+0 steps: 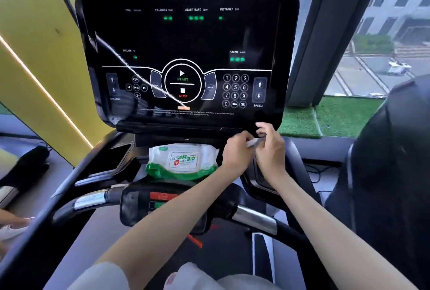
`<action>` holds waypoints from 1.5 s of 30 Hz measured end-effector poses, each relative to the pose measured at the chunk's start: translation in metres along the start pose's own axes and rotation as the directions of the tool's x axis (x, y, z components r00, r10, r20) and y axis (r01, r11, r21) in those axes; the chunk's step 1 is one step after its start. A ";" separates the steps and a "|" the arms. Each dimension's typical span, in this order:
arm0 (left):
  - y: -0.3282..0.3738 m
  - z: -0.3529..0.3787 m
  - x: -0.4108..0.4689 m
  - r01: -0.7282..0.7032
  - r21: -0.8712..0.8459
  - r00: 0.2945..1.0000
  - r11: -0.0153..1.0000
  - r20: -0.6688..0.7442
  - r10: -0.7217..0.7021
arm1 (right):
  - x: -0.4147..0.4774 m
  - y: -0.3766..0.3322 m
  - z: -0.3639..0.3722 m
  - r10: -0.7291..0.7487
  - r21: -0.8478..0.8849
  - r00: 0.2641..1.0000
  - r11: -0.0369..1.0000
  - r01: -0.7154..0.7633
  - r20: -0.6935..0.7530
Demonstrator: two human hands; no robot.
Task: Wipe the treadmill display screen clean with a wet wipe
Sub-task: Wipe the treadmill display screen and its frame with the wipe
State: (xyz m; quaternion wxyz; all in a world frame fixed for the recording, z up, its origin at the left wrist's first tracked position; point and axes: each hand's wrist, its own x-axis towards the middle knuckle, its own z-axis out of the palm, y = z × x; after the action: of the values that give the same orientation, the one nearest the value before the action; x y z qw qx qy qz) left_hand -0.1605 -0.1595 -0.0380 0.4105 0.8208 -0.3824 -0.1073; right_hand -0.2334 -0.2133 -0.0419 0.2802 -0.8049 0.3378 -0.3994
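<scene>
The black treadmill display screen (186,40) fills the upper middle, lit with green digits and START and STOP marks. A green and white pack of wet wipes (182,160) lies on the console tray under it. Just right of the pack, below the screen's lower right corner, my left hand (236,152) and my right hand (270,147) meet. Both pinch a small white wet wipe (252,142) between them; most of the wipe is hidden by my fingers.
Silver and black handlebars (253,217) cross below my forearms, with a red and green control block (162,199) between them. A yellow wall (35,45) stands left. A window (384,33) and green turf ledge (337,115) lie right. Another person's hand (11,222) shows at the left edge.
</scene>
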 end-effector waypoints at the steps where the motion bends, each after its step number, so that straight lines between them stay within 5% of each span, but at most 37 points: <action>1: 0.000 -0.002 -0.002 -0.019 -0.031 0.999 0.999 0.033 0.020 | 0.001 0.000 -0.002 0.054 0.045 0.998 0.997 -0.055 0.013; 3: 0.002 -0.015 -0.005 -0.049 -0.077 0.994 0.996 -0.105 0.041 | 0.002 -0.001 -0.003 0.141 0.105 0.990 0.984 -0.142 0.019; 7: -0.008 -0.061 0.000 0.003 -0.083 0.865 0.997 -0.500 -0.044 | 0.004 -0.002 -0.004 0.208 0.161 0.978 0.965 -0.207 0.012; 11: -0.014 -0.054 0.012 0.124 0.018 0.923 0.992 -0.369 -0.108 | 0.005 -0.005 -0.003 0.274 0.225 0.961 0.935 -0.273 0.029; 16: 0.018 -0.006 0.006 -0.257 0.011 0.965 0.966 -0.046 0.258 | 0.008 0.003 -0.006 0.330 0.251 0.944 0.914 -0.318 -0.008; 19: 0.021 -0.025 0.013 -0.355 0.085 0.894 0.931 -0.260 0.365 | 0.012 0.009 -0.011 0.346 0.209 0.938 0.919 -0.335 -0.018; 22: 0.002 -0.051 0.027 -0.306 0.207 0.850 0.929 -0.380 0.365 | 0.013 0.008 -0.012 0.358 0.212 0.934 0.912 -0.350 0.002; 25: -0.004 -0.042 0.030 -0.325 0.270 0.903 0.906 -0.198 0.382 | 0.009 0.004 -0.008 0.309 0.209 0.951 0.929 -0.307 0.025; 29: 0.015 -0.014 0.029 -0.575 0.059 0.817 0.816 0.088 0.569 | 0.011 0.017 -0.021 0.281 0.108 0.959 0.955 -0.277 -0.026; 36: 0.084 -0.027 0.078 -0.616 0.249 0.696 0.748 -0.272 0.664 | 0.033 0.018 -0.047 0.342 0.114 0.931 0.937 -0.329 -0.125; 45: 0.057 0.005 0.069 -0.589 0.560 0.722 0.583 0.041 0.690 | 0.024 0.031 -0.041 0.380 0.150 0.924 0.917 -0.370 -0.041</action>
State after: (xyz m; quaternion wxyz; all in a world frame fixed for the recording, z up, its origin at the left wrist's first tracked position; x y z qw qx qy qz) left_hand -0.1463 -0.2327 0.0114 0.2075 0.7127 -0.6276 0.2347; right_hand -0.2664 -0.2582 -0.0321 0.3952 -0.6894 0.4666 -0.3884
